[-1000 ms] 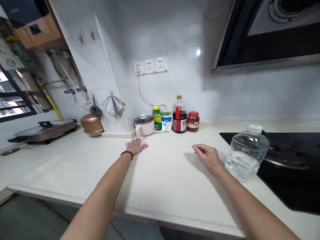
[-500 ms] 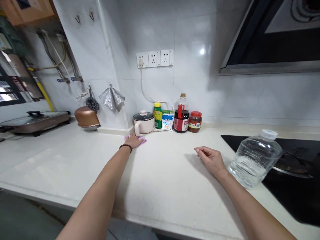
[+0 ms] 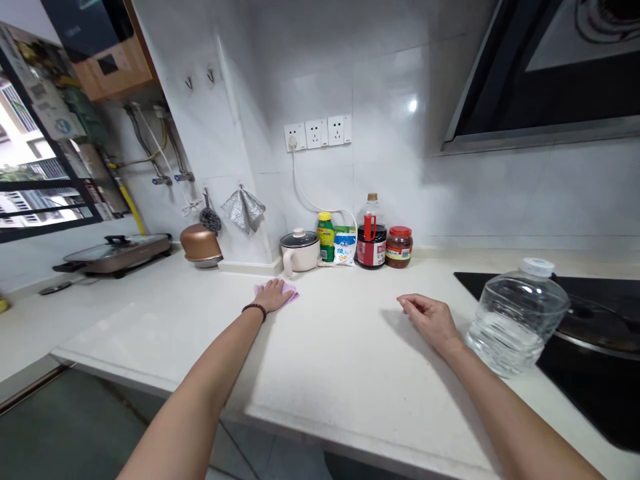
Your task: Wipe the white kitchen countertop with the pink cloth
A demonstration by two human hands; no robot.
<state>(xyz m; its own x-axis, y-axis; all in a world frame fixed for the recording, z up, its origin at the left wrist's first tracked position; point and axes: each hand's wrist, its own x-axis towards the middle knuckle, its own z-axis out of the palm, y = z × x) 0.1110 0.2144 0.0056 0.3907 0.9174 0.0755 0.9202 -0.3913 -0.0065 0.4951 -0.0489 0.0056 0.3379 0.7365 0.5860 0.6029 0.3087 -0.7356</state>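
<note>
Lying flat with fingers extended, the left hand [image 3: 271,295] covers much of a pink cloth [image 3: 289,287] on the white counter [image 3: 340,373], without visibly gripping it. The cloth's visible part runs longest from left to right, its edges showing on both sides of the hand; the full shape is hidden. Well apart, the right hand [image 3: 430,320] is loosely curled; whether its fingers fully close, I cannot tell. Beside the right forearm, a clear water bottle [image 3: 515,320] stands near the black cooktop [image 3: 590,387]. Just beyond the cloth, a cream pot [image 3: 303,259] aims its handle toward the left hand, with a yellow-capped green bottle [image 3: 326,240] alongside.
</note>
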